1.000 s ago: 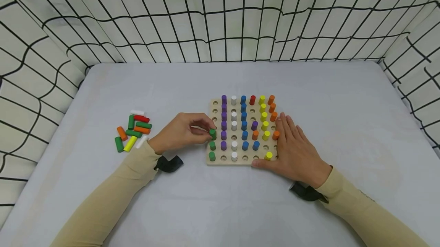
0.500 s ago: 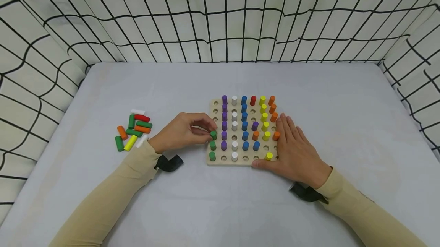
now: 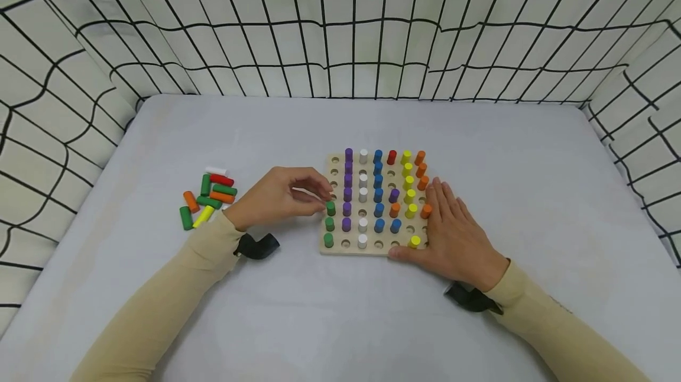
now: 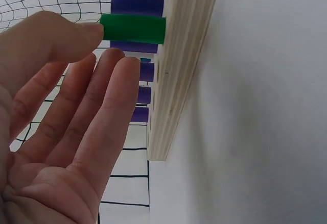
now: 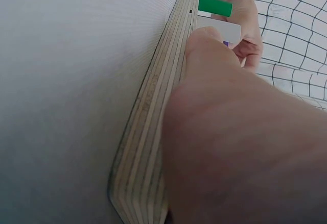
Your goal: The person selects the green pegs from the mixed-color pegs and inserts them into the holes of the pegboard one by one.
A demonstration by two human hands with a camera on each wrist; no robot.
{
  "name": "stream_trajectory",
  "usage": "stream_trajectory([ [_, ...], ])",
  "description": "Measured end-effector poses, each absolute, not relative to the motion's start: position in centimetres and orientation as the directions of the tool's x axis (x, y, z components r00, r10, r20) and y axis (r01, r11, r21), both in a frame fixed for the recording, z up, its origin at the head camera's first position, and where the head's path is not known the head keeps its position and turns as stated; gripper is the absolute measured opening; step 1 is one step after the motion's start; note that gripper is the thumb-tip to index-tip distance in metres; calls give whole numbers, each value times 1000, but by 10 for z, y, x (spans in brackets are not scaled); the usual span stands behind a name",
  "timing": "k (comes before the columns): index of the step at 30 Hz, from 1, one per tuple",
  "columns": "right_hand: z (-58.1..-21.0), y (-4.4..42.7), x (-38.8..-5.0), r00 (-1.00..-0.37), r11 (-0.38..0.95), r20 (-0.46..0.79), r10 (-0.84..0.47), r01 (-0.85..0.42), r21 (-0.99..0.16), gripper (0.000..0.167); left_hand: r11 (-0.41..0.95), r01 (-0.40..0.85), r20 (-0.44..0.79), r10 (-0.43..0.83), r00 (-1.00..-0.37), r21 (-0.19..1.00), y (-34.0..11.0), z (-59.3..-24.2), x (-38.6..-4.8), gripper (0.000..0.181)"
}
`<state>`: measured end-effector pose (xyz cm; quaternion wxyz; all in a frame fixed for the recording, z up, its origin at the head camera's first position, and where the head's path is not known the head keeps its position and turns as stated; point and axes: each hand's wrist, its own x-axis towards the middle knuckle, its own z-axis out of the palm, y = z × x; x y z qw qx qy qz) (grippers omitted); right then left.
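Clerk: Main item, and its place?

Keeper: Pegboard, wooden, one. Flat on the counter, between the two hands; holes part filled.

Clerk: Right hand?

Keeper: Laid flat, fingers straight along the board's right side, thumb at the near edge. Grips no peg. Probable purpose: a brace, so pushing from the left does not slide the board.

Clerk: Left hand?

Keeper: At the left edge, beside the third green peg, which stands upright in the board. Thumb tip appears to touch the peg's top; fingers relaxed, none wrapped round it. So light a touch suggests the hole bears the peg.

Clerk: Order of the standing stock?

Keeper: Chiefly by colour, one column each: purple pegs, white pegs, blue pegs, yellow pegs, orange pegs, some with gaps. One column mixed, red peg at its far end. Greens fill from the near end, vacant holes beyond.

Clerk: Unplaced stock?

Keeper: Loose pegs, several colours, heaped on their sides by the left sleeve; presumably kept there for that hand's short reach. Exact count: cannot tell.
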<state>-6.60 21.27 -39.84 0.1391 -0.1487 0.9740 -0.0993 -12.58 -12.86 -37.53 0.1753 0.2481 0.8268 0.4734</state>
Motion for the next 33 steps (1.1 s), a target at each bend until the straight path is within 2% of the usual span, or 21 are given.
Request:
stream_trajectory([
  [7, -399, 210, -66, -918, 938, -244, -313, -258, -233, 140, 426, 286, -10, 572, -820, 858, -142, -367, -127, 29],
  [14, -398, 208, -67, -919, 938, -243, -312, -257, -232, 141, 458, 306, 30, 517, -855, 835, -169, -354, -125, 26],
  [23, -398, 209, -66, -918, 938, -247, -310, -253, -238, 142, 534, 217, 16, 354, -935, 817, -195, -332, -115, 23],
  [28, -398, 211, -66, -917, 938, -247, -312, -255, -236, 141, 567, 186, 22, 284, -959, 802, -207, -325, -112, 20],
  [33, -396, 212, -65, -916, 937, -247, -316, -260, -234, 141, 581, 164, 37, 224, -974, 798, -226, -322, -111, 23],
])
